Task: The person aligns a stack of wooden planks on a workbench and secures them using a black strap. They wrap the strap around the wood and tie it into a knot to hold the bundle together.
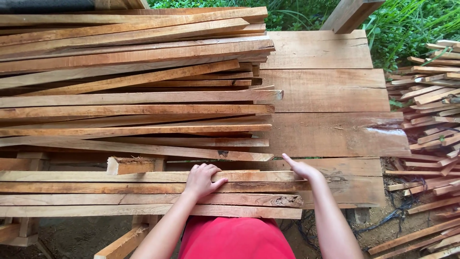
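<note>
My left hand (201,180) rests knuckles-up on a long wooden slat (120,176), fingers curled over its far edge and thumb on the slat below. My right hand (302,169) lies at the right end of the same bundle of slats, fingers stretched flat toward the upper left, holding nothing that I can see. Several more slats (143,199) lie stacked under both hands, running left to right. A large pile of similar long slats (134,86) fills the upper left, its ends roughly in line.
Wide bare planks (330,91) form the bench top to the right of the pile. A heap of short offcuts (431,110) lies on the ground at the right. Green plants (407,24) grow behind. A red garment (235,237) is at the bottom edge.
</note>
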